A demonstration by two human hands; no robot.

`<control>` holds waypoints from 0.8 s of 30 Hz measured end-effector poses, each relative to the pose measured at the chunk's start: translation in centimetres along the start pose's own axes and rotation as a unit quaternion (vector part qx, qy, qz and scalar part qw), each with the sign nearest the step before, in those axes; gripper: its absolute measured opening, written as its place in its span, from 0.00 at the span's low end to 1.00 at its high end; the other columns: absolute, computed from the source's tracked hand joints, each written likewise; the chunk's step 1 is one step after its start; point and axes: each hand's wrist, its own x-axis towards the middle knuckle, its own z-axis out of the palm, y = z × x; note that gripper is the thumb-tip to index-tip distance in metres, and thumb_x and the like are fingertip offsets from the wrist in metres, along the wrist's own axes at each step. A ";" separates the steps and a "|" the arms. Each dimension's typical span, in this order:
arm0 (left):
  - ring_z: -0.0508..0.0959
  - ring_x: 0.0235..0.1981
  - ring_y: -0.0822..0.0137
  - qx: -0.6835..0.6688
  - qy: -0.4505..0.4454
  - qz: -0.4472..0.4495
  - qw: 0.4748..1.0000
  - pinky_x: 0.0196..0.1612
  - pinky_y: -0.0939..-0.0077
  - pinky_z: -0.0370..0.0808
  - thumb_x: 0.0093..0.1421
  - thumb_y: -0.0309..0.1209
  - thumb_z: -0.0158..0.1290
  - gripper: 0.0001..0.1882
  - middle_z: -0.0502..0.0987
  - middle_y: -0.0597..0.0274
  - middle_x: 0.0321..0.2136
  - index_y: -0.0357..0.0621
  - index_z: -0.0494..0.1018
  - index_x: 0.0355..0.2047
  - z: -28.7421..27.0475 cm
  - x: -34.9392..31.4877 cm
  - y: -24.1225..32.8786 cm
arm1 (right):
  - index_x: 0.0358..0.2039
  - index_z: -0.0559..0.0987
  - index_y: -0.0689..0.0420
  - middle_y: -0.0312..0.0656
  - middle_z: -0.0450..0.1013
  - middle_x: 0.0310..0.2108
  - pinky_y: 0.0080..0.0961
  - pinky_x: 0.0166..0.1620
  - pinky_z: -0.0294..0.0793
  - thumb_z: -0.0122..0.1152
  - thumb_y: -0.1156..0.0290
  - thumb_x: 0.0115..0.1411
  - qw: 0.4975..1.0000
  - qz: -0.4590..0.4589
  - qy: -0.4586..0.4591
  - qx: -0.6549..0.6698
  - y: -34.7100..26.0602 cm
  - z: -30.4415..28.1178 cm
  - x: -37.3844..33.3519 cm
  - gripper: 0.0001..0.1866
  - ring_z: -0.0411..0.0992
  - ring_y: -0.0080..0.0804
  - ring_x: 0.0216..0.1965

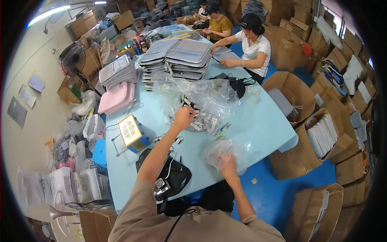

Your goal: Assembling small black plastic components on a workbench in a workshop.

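My left hand [184, 117] reaches into the opening of a large clear plastic bag [217, 94] at the middle of the table. Its fingers are closed at a heap of small grey, black and white pieces [204, 123]; what they pinch is too small to make out. Nearer me, my right hand [228, 164] grips a smaller clear plastic bag [217, 152], which is crumpled about its fingers. A green-and-blue pen-like item [223, 129] lies between the two bags.
Stacked grey sleeves [187, 54] and pink ones [117, 99] stand on the light blue table [258, 121]. A yellow-and-blue box [132, 132] and a black bag [177, 175] lie left of me. A co-worker [254, 48] works across the table; cardboard boxes [290, 94] line the right.
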 end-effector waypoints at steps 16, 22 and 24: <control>0.81 0.35 0.45 0.020 0.071 -0.040 0.996 0.37 0.52 0.77 0.61 0.35 0.63 0.10 0.81 0.46 0.35 0.40 0.83 0.34 0.9 -1.1 -0.4 | 0.33 0.81 0.65 0.48 0.77 0.33 0.35 0.39 0.79 0.68 0.80 0.55 0.983 0.038 0.164 0.071 -3.5 -4.4 -2.7 0.06 0.77 0.45 0.36; 0.81 0.26 0.44 -0.073 0.125 -0.027 0.989 0.31 0.56 0.75 0.57 0.37 0.67 0.13 0.81 0.46 0.27 0.38 0.83 0.32 -3.2 -4.8 2.0 | 0.35 0.82 0.64 0.40 0.80 0.31 0.22 0.34 0.79 0.68 0.78 0.61 0.914 0.220 0.176 0.293 -3.8 -4.6 -4.8 0.04 0.79 0.24 0.32; 0.81 0.26 0.43 -0.035 0.096 -0.040 0.994 0.32 0.56 0.76 0.55 0.40 0.69 0.17 0.80 0.44 0.23 0.36 0.82 0.30 -3.4 -3.4 2.1 | 0.36 0.81 0.65 0.40 0.79 0.30 0.21 0.33 0.78 0.69 0.78 0.61 0.886 0.222 0.182 0.363 -3.7 -4.2 -5.1 0.05 0.79 0.24 0.31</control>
